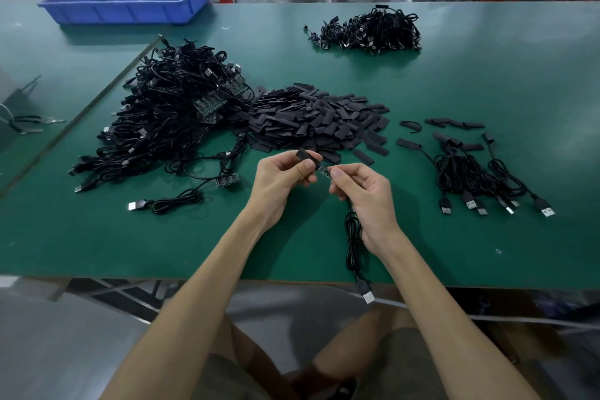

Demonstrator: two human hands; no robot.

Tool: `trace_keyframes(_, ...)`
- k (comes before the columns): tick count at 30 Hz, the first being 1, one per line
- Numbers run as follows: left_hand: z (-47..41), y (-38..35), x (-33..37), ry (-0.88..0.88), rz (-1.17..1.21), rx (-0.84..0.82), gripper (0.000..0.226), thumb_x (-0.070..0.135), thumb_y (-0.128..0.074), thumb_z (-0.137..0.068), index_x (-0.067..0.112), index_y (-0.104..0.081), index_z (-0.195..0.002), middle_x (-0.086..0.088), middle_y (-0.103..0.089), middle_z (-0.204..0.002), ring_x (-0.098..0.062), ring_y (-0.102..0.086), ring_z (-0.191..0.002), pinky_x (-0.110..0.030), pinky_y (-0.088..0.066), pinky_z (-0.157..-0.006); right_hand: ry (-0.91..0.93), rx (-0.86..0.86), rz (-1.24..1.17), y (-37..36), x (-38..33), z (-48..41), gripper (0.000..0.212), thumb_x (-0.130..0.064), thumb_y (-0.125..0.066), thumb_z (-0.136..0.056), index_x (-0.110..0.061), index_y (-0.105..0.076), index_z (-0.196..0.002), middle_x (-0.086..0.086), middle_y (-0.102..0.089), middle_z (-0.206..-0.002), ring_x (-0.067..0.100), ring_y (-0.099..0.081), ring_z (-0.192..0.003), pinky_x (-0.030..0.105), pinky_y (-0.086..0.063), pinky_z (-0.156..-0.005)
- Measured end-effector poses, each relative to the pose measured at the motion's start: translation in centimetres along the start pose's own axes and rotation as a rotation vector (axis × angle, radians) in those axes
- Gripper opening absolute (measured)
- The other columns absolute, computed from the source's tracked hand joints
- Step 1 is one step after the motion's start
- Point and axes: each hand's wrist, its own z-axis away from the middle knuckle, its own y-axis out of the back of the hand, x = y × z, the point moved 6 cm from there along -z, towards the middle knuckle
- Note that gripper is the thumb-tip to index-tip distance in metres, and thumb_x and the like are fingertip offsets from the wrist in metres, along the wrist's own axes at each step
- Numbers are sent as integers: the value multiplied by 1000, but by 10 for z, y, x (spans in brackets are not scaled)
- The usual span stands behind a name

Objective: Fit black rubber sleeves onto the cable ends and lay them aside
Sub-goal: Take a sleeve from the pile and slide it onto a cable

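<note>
— Grip, entry 1, head view: left hand (282, 178) pinches one black sleeve (305, 156) btw thumb & forefinger, other fingers curled beneath. Sleeve is held up off the table (487, 81), open end facing the other hand.

— Entry 2?

— Right hand (363, 195): thumb & fingertips closed narrow on the cable (352, 230), just behind its small circuit-board end (324, 170). Board tip sits at the sleeve mouth; can't tell whether it's gone in yet. Rest of the cable hangs to the near table edge, USB plug (367, 294) dangling past it.

— Handling note for the step?

— Judgement only: keep the board square w/ the sleeve mouth, squeeze the sleeve's edges so the flat tube gapes, then push straight. Right-hand pinch should stay close behind the board so the thin lead doesn't buckle. Snag risk: board corners or components catching the rim.

— Stock on table?

— Loose sleeve pile (318, 120), centre. Unsleeved cable heap (168, 117), left of it. Sleeved cables (480, 172) laid to the right, plugs toward the person; that is prob. where this one goes.
</note>
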Motion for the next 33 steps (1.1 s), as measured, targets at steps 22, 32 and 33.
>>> trace_keyframes(22,-1,1,-3,5,-60,5,20,20,-74,-88,5,-75,-102,-5,-67,-73,-16,-60,-66,-25,-48,-66,8,-15,-27,0,4,-3,2,-10,-72,-96,-8,-73,-96,0,-71,-72,10,-66,-70,18,-52,-69)
trace_keyframes(32,1,-1,-1,45,-26,0,24,22,-71,-87,5,-73,-104,-1,-63,-68,-12,-55,-61,-22,-46,-63,-23,-23,-87,2,4,-2,4,-11,-72,-95,-9,-75,-97,4,-69,-74,12,-63,-72,22,-50,-70)
trace_keyframes(33,1,-1,-1,50,-21,-1,24,23,-71,-86,6,-74,-103,0,-63,-67,-12,-54,-60,-21,-47,-62,-21,-23,-86,2,4,-2,4,-11,-72,-95,-10,-76,-97,4,-69,-74,12,-62,-72,22,-50,-70)
